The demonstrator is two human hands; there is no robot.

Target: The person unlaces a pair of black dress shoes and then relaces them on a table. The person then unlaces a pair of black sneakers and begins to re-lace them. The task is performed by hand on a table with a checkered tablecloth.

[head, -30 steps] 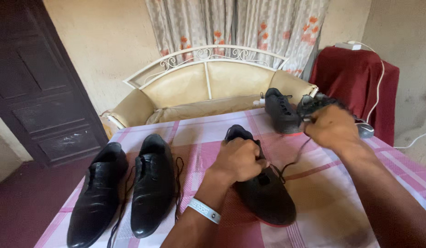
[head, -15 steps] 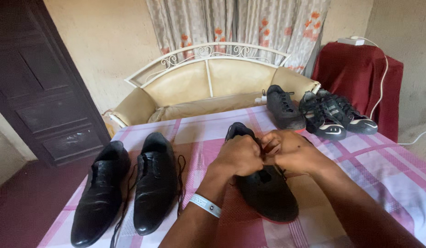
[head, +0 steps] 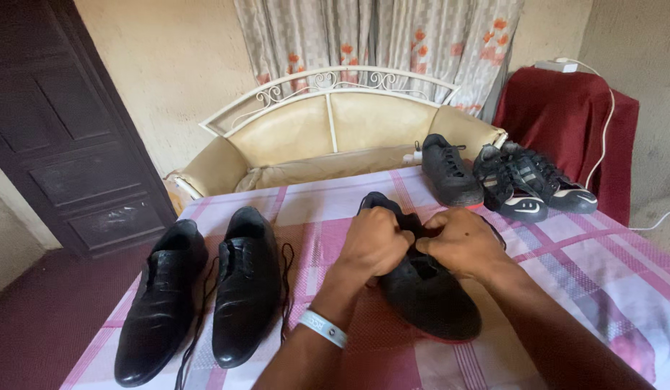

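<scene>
On checked cloth (head: 588, 267) | left hand (head: 374, 242), right hand (head: 461, 242) both pinch lace on black shoe (head: 429, 296) | judged best: even tension, shoe steadied

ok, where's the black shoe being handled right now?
Head view, centre of the checked tablecloth: the black shoe sits under both hands, right of the black dress shoes.

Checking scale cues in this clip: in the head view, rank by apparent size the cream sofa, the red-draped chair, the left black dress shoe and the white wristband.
1. Cream sofa, largest.
2. Red-draped chair.
3. Left black dress shoe; it sits nearer the camera, so its margin below the chair is unsure.
4. White wristband, on the left hand, smallest.
</scene>
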